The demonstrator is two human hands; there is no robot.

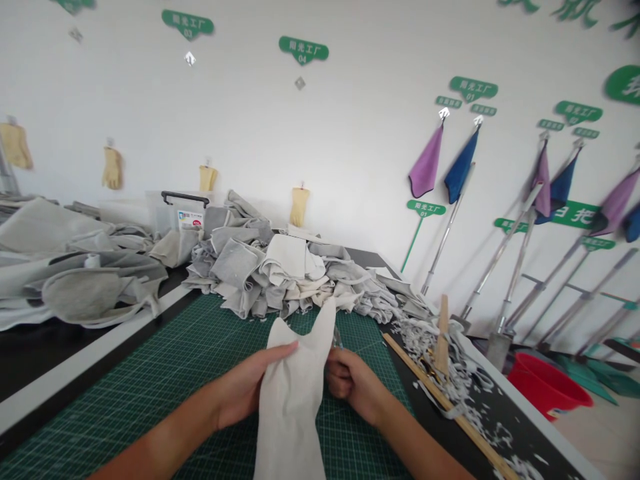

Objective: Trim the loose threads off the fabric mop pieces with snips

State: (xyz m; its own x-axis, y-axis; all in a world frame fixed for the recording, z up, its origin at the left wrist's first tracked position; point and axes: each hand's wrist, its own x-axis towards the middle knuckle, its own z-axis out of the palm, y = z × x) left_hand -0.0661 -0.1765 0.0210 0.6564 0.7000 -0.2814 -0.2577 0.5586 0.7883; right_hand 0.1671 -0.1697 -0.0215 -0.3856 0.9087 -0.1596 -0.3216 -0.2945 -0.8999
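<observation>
My left hand (pixel 250 380) grips a long off-white piece of cloth (pixel 291 413), thumb on top and fingers behind it. The cloth hangs towards me over the cutting mat, its upper end a curved notch between two points, the right one taller. At its right edge my right hand (pixel 353 381) is closed with fingers curled round what look like scissors. Only a bit of the scissors' metal blade (pixel 337 339) shows above the fist; the handles are hidden by the fingers.
A green gridded cutting mat (pixel 200 360) covers the table. Beyond it lies a heap of grey cloth pieces (pixel 240 260), with more cloth (pixel 75 280) at left beside a clear box (pixel 185 212). Wooden strips (pixel 450 407) and scraps (pixel 480 380) lie right, a red bucket (pixel 545 383) past the edge.
</observation>
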